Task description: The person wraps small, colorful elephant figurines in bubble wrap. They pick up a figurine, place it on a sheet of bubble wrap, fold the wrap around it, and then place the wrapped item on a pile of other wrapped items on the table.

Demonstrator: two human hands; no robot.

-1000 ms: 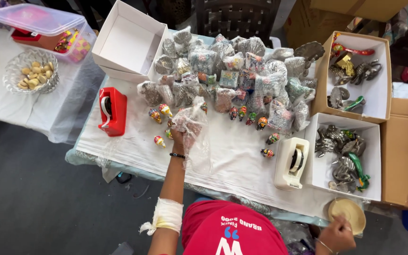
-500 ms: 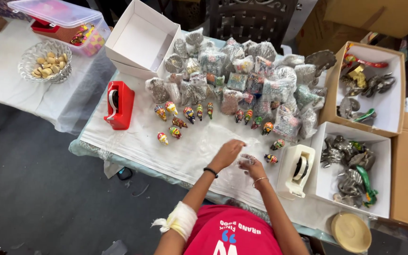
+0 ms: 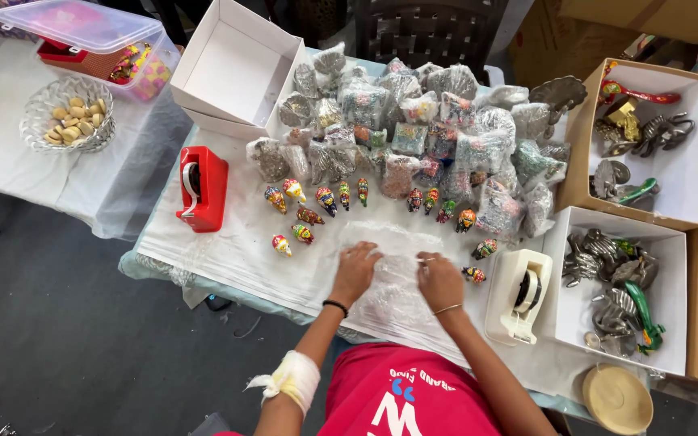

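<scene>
While both my hands press flat, fingers spread, on a sheet of clear bubble wrap (image 3: 393, 278) at the table's near edge, my left hand (image 3: 356, 269) and right hand (image 3: 439, 280) clamp on nothing. Behind it a heap of wrapped bundles (image 3: 414, 129) looks finished; a row of small painted figurines (image 3: 326, 199) is bare, so I judge much wrapping remains. A white cloth (image 3: 236, 258) covers the table, flanked by a red tape dispenser (image 3: 201, 188), a white tape dispenser (image 3: 519, 295) and boxes of metal figures (image 3: 617, 287); grey floor lies below.
</scene>
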